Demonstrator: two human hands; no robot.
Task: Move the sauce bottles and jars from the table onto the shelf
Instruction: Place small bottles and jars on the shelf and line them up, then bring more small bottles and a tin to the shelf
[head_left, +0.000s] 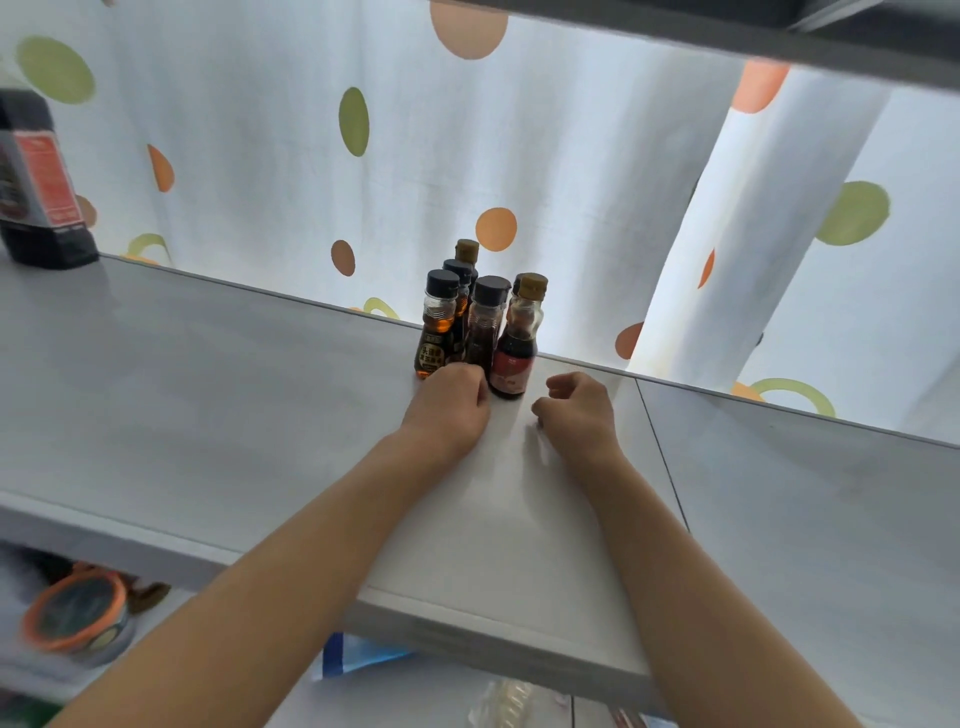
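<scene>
- Standing in a tight cluster at the centre of the frame, several small glass sauce bottles (478, 322) sit on the pale grey shelf board (208, 395), close to its far edge.
- Most of the cluster wears black screw caps; two bottles, one at the back and one on the right, have dull gold caps.
- The front left amber-oil bottle (435, 332) holds golden-brown liquid and carries a dark label with yellow characters.
- The front right red-labelled bottle (517, 348) has a clear waisted neck, dark liquid lower down and a red label near its base.
- Between them stands a black-capped middle bottle (485, 327) with reddish-brown contents.
- The left hand (449, 410) is curled around the base of the middle bottle, fingers hidden behind it, touching the amber-oil bottle too.
- The right hand (576, 410) is loosely curled and holds nothing, resting just beside the red-labelled bottle without touching it.
- A large dark soy-sauce bottle (39, 182) with a red and grey label stands at the upper left on the same shelf board.
- A white curtain with green and orange dots (311, 156) hangs behind the shelf.
</scene>
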